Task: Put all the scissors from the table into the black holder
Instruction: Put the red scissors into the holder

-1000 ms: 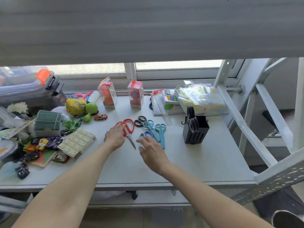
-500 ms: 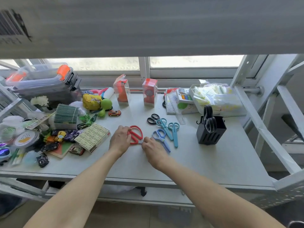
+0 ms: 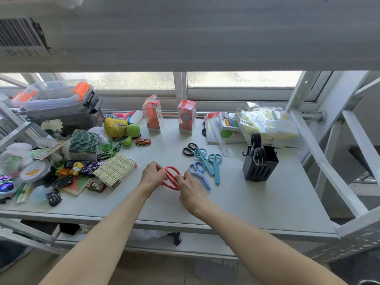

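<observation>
Left hand: my left hand point(image 3: 152, 176) had its fingers point(image 3: 158, 167) clamped on the red scissors point(image 3: 171, 177), at the handle loops.
Right hand: my right hand point(image 3: 192, 191) met the same red scissors from the other side, fingers curled against them; I could not tell how firm that grip was.
Red scissors: between the two sets of fingers, low over the worktop point(image 3: 257, 202).
Blue scissors: the blue scissors point(image 3: 199, 173) lay just beyond my right fingers, with two teal scissors point(image 3: 209, 163) next to them.
Black scissors: the small black scissors point(image 3: 190, 149) lay farther out past the teal ones.
Holder: the black holder point(image 3: 260, 168) stood well to the right of my fingers, black-handled scissors point(image 3: 257, 150) upright in it.
</observation>
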Action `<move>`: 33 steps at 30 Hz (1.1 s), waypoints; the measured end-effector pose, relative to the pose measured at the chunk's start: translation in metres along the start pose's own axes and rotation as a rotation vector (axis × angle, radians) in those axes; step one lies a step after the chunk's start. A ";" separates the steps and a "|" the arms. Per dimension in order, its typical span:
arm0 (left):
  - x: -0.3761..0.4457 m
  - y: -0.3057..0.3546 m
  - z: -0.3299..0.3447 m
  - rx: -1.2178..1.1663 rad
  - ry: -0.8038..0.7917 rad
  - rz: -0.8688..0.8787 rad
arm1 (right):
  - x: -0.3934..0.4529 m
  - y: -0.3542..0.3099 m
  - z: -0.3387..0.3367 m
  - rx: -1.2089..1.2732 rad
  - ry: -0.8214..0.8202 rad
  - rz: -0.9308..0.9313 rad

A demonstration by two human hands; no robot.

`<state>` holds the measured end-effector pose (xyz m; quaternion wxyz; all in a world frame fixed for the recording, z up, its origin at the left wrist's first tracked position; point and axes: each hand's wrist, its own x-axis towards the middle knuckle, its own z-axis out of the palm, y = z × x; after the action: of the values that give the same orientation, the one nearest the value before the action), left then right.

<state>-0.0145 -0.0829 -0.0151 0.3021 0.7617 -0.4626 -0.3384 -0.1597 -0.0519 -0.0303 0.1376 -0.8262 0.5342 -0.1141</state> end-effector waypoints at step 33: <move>-0.038 0.152 0.153 0.017 -0.524 0.389 | -0.057 0.161 -0.165 0.436 0.695 0.279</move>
<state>-0.2252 -0.1300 0.0214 0.2253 0.5486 -0.6644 -0.4548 -0.3754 -0.0799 0.0656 0.1351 -0.6102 0.6188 -0.4760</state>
